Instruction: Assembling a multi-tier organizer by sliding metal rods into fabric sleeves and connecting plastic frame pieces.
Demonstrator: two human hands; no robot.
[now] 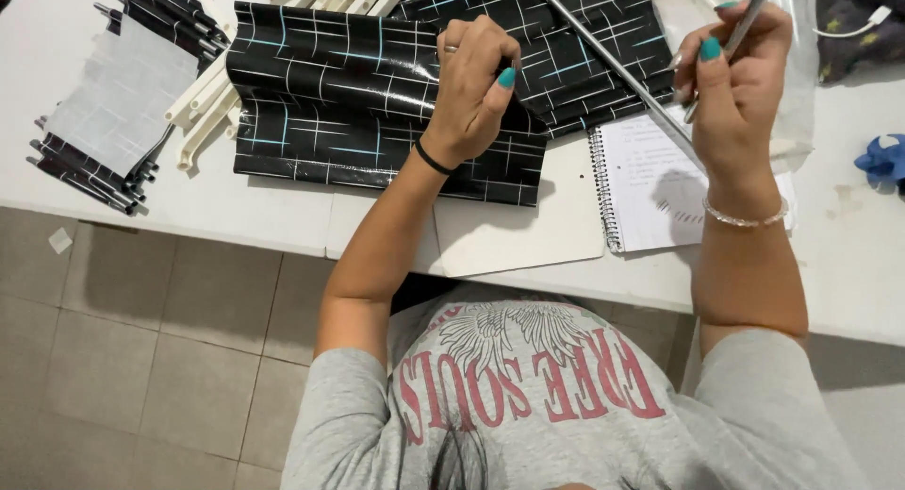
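Observation:
My left hand point(474, 84) presses down on a glossy black sheet point(330, 103) with a pattern of white and blue lines, its fingers curled at a fold in the middle. The sheet lies spread on a white table point(236, 212). My right hand point(731, 70) is raised over the table's right part and grips a thin silver metal rod point(613, 70), which slants up and left across the black sheet. A second metal piece point(754, 14) pokes up from the same hand.
A spiral notebook point(650, 183) with writing lies under my right wrist, on a beige card point(518, 231). At far left sits a stack of black rods with a grey sheet point(118, 99) and white plastic strips point(203, 108). Clear plastic point(797, 94) and a blue object point(881, 158) lie right.

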